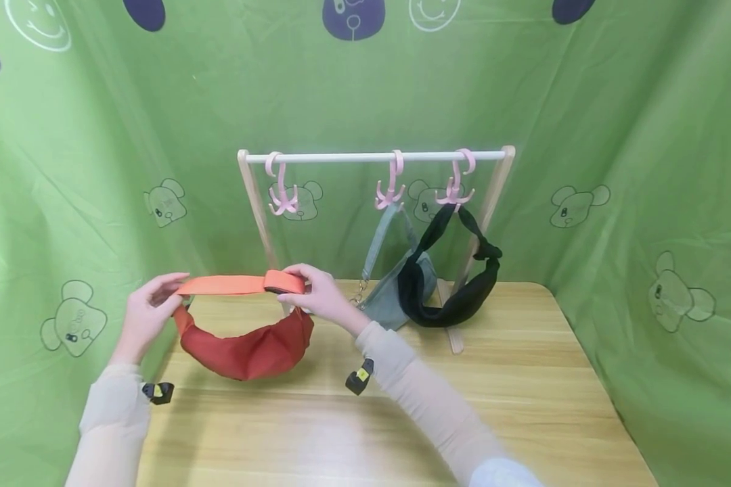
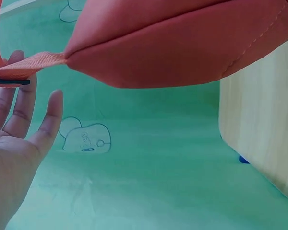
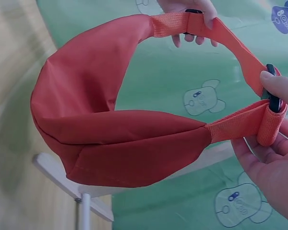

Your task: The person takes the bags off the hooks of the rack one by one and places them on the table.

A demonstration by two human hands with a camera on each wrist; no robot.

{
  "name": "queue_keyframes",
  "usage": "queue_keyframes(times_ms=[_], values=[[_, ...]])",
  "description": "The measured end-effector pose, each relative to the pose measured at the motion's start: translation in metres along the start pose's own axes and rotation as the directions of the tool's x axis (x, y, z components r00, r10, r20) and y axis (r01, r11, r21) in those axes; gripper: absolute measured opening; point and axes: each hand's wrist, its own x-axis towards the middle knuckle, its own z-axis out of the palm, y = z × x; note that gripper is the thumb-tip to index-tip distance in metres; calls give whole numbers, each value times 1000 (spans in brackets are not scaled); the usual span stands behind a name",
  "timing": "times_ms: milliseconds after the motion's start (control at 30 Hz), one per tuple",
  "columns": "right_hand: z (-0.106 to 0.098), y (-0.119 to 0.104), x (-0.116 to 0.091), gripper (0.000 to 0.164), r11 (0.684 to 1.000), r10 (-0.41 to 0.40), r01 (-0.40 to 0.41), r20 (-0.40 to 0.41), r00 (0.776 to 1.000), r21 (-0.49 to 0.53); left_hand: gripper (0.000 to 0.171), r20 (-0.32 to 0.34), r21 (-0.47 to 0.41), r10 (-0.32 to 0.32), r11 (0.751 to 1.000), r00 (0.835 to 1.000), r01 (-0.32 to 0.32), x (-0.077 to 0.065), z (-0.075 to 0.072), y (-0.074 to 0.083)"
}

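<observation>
A red waist bag (image 1: 244, 355) with an orange strap (image 1: 219, 285) hangs in the air over the left part of the table, its body drooping below the strap. My left hand (image 1: 143, 311) pinches the strap's left end; in the left wrist view that hand (image 2: 19, 139) has its fingers behind the webbing. At the other end, my right hand (image 1: 321, 297) grips the strap by its folded loop. The right wrist view shows the thumb pressing near a black buckle (image 3: 274, 96), with the red bag (image 3: 91, 86) stretched in a ring between both hands.
Behind stands a rack with a white rail (image 1: 341, 157). A pink hook (image 1: 283, 199) hangs at its left with nothing on it. A grey-blue bag (image 1: 390, 297) and a black bag (image 1: 447, 314) hang from hooks further right. The wooden table (image 1: 524, 406) meets green curtains.
</observation>
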Motion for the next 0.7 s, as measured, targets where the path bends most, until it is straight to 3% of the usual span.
queue_keyframes(times_ms=[300, 567, 700], values=[[21, 13, -10, 47, 998, 8, -8, 9, 1000, -58, 37, 30, 8, -21, 1000, 999, 21, -22, -6, -11], [39, 23, -21, 47, 998, 60, -60, 44, 997, 17, 38, 36, 28, -66, 997, 997, 65, -40, -9, -20], [47, 29, -24, 45, 997, 73, -73, 41, 996, 13, 38, 60, -8, -106, 994, 993, 106, -46, -11, -24]])
